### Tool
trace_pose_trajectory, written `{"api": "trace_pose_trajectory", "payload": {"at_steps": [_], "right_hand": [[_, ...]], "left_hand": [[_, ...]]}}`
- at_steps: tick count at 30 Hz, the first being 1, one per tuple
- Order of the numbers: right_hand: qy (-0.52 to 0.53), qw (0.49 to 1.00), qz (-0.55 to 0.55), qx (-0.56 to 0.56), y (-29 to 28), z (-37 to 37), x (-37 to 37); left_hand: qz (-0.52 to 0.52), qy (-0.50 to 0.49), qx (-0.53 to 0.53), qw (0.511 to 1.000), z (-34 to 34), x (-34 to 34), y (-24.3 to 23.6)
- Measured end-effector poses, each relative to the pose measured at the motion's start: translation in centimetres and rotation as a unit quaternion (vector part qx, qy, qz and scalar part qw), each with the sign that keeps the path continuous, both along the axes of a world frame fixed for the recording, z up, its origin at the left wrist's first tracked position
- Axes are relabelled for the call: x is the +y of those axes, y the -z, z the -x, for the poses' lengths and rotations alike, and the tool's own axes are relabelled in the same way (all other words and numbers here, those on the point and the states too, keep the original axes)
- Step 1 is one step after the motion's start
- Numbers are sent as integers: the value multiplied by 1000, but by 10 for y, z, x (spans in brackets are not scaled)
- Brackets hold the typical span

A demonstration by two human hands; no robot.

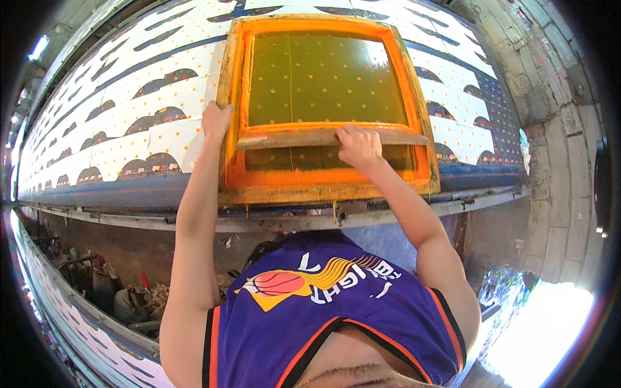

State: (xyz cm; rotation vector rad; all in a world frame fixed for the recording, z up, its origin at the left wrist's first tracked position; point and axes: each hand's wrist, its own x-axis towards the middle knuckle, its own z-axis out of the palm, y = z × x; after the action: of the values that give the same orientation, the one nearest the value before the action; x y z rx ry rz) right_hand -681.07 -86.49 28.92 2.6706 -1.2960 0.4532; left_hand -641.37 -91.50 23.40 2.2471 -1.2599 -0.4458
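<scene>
A screen printing frame (pixel 323 194) with wooden sides, smeared bright orange, lies on the long table in front of me. Its olive-green mesh (pixel 304 77) shows small pale dots and looks wet at the upper right. My left hand (pixel 216 120) is closed round the frame's left side. Across the lower part of the mesh runs a wooden squeegee (pixel 291 138), reaching nearly from side to side. My right hand (pixel 359 147) grips it right of its middle, fingers wrapped over the top. Orange ink lies along the squeegee's far edge; its blade is hidden from view.
White fabric pieces (pixel 174 138) with orange dots and dark curved shapes cover the long table around the frame. A metal rail (pixel 259 224) runs along the table's near edge. Sacks (pixel 132 304) stand below at the left. A block wall (pixel 556 161) rises at the right.
</scene>
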Motion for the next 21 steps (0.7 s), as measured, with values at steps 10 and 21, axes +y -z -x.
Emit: {"api": "trace_pose_trajectory", "payload": {"at_steps": [10,21], "right_hand": [[25,998,-26,60,1,-24,-228],[37,997,4,62,-18,-44,-409]], "left_hand": [[11,-28,21,999,12,8,-9],[41,-28,26,998,19,0,-13]]}}
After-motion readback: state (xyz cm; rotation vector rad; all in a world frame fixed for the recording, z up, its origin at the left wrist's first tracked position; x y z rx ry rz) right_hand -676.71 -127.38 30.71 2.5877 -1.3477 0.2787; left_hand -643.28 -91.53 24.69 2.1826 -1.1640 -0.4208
